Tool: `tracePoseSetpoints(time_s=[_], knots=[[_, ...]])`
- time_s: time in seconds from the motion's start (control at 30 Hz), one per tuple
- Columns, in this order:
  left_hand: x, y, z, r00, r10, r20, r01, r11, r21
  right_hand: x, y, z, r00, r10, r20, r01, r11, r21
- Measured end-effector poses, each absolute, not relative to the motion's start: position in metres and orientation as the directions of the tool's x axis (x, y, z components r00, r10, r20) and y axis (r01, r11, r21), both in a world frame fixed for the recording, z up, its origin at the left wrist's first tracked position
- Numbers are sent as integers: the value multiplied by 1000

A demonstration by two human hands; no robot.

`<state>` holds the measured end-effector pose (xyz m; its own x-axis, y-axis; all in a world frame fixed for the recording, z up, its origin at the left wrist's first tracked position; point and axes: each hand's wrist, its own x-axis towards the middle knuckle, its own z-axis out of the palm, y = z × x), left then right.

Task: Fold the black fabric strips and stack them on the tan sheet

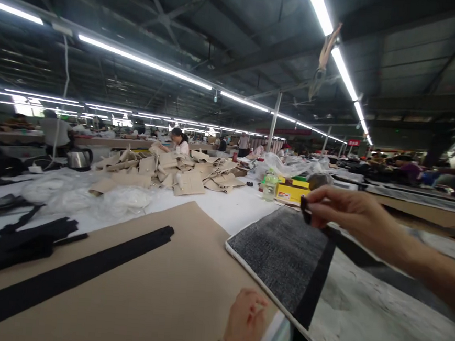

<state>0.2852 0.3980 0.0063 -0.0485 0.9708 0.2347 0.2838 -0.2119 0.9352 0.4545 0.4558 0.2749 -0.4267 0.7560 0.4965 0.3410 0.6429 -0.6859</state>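
Note:
My right hand point(340, 208) is raised over the far end of a dark grey textured panel point(280, 251). Its thumb and fingers pinch a small black strip of what looks like fabric point(306, 210). A black band runs along the panel's right side. Low in the picture, my left hand point(245, 319) is near the edge of a large brown sheet point(188, 272), its fingers curled in and slightly blurred. Whatever those fingers hold, if anything, is hidden. A long black strip point(86, 269) lies across the brown sheet to the left.
Black cloth pieces point(21, 241) and clear plastic bags point(87, 193) lie on the left, by a metal kettle point(79, 158). Beyond are piled beige pieces point(172, 169), a bottle point(269, 187) and a yellow box point(292, 190). A person point(180, 143) is behind the pile.

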Motion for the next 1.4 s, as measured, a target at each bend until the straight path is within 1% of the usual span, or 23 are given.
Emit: tracePoseSetpoints(time_s=[0.07,0.13,0.17,0.2,0.27,0.33,0.4,0.53,0.63,0.7,0.8,0.83,0.87,0.9,0.97,1.0,1.03,1.07,1.17,1.23,1.27,1.33,1.4], knots=[[255,376,29,-91,971,219,200,-198,960,413,441,245,-610,704,362,300,629,-717],[224,345,55,-141,964,226,7,-228,974,374,427,215,-690,668,279,281,602,-748],[210,329,66,-181,956,230,-54,-244,968,355,420,199,-714,654,249,272,588,-762],[198,313,75,-230,944,237,-84,-262,962,337,412,185,-739,636,223,263,577,-774],[179,284,82,-370,902,222,-59,-261,963,301,394,159,-798,572,188,226,574,-787],[164,260,77,-530,830,175,-18,-217,976,268,374,139,-857,484,175,172,590,-789],[151,240,65,-664,738,119,-31,-186,982,239,352,124,-907,377,188,106,637,-764],[122,198,44,-824,564,63,-56,-190,980,197,307,105,-954,189,232,-19,735,-678],[103,166,39,-885,461,63,-22,-177,984,177,279,94,-974,92,208,-80,719,-690],[93,147,38,-891,451,57,-25,-173,985,167,265,88,-976,61,210,-105,710,-696],[83,121,37,-888,459,14,-81,-186,979,150,257,82,-957,140,254,-86,699,-710],[81,113,38,-883,469,-2,-105,-195,975,143,256,82,-956,167,243,-70,672,-737],[79,105,39,-875,483,-17,-130,-201,971,137,256,81,-967,163,195,-53,620,-783],[78,98,41,-866,500,-32,-155,-206,966,132,256,80,-988,115,107,-27,543,-839],[75,84,47,-847,528,-63,-198,-203,959,124,255,78,-992,-80,-93,60,343,-938],[74,78,49,-842,534,-80,-214,-193,958,122,253,76,-970,-182,-163,117,239,-964],[72,71,51,-841,532,-95,-224,-183,957,121,252,73,-942,-259,-214,181,145,-973],[70,65,52,-843,527,-106,-230,-177,957,122,251,70,-919,-303,-250,243,63,-968],[65,48,50,-849,513,-123,-250,-186,950,130,247,59,-855,-382,-351,419,-110,-901],[64,42,49,-840,519,-159,-298,-196,934,134,246,53,-822,-424,-381,487,-177,-855],[64,40,49,-828,529,-183,-330,-196,924,135,245,51,-820,-437,-370,491,-206,-846],[65,39,52,-793,570,-215,-372,-173,912,133,243,50,-838,-442,-321,464,-267,-845],[67,40,59,-771,603,-205,-347,-127,929,127,238,52,-859,-442,-258,421,-322,-848]])
